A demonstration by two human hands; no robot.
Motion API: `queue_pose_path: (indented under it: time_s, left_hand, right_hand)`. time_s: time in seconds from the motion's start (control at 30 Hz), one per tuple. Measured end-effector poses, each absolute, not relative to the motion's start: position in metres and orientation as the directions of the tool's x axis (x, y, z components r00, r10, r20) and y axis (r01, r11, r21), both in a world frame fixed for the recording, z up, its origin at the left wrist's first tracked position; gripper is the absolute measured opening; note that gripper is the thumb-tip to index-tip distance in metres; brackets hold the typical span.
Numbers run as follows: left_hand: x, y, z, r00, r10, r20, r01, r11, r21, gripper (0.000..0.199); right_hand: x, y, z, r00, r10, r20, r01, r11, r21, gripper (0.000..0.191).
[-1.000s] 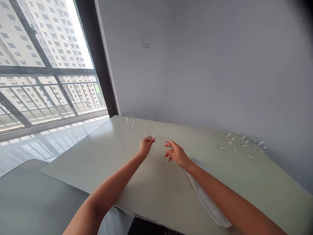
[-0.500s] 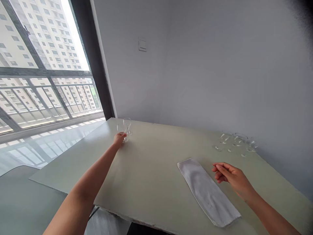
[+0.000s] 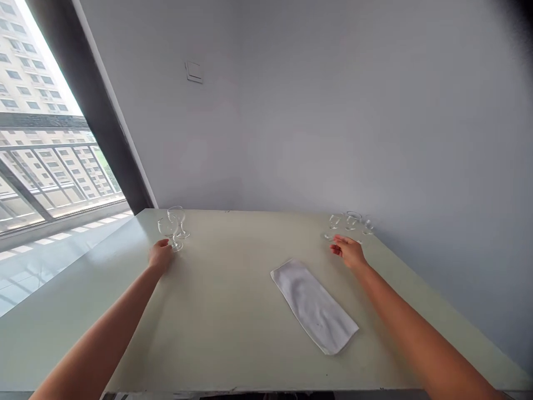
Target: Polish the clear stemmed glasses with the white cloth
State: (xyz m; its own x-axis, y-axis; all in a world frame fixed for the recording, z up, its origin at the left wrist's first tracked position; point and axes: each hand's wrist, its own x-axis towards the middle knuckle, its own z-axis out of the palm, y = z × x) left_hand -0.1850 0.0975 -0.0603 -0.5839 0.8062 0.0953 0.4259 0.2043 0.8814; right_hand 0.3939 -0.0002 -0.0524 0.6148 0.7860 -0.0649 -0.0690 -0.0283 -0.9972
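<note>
The front glass [image 3: 167,226] stands upright on its foot toward the left of the pale surface [image 3: 229,311]. It is clear and stemmed, and looks light, stiff and fragile; being smooth, it would likely slip in a loose hold, so the stem just under the bowl seems the place to take it, gently. Just beside it, on its left, is the left hand [image 3: 160,255], fingers bent near the stem; whether this grip touches or closes on the glass, I cannot tell. Close behind, slightly to the right, stands the rear glass [image 3: 177,214], its outline overlapping the front one. Right of the middle lies a flat white cloth [image 3: 314,307], apparently soft. Farther right is a cluster of at least three glasses [image 3: 352,222], hard to separate by eye; these too would be best held by the stem. The right hand [image 3: 348,253] is in front of them, its grip partly open, fingers loosely curled, with nothing visible in it.
</note>
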Motion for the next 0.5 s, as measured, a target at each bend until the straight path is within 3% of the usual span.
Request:
queue_pose_path:
  time_s: [0.17,0.37,0.5]
  left_hand:
    - [-0.187,0.060,-0.076,-0.658,0.726,0.200,0.490,0.212,0.845,0.033]
    - [-0.178,0.040,-0.077,-0.604,0.756,0.252,0.552,0.169,0.817,0.025]
    - [-0.167,0.033,-0.068,-0.521,0.787,0.330,0.632,0.096,0.769,0.025]
  right_hand:
    - [0.399,0.041,-0.063,0.688,0.718,-0.107,-0.104,-0.049,-0.993,0.050]
    - [0.395,0.063,-0.072,0.625,0.770,-0.130,-0.102,-0.085,-0.991,0.019]
    - [0.373,0.063,-0.072,0.536,0.841,-0.078,-0.032,-0.072,-0.997,0.013]
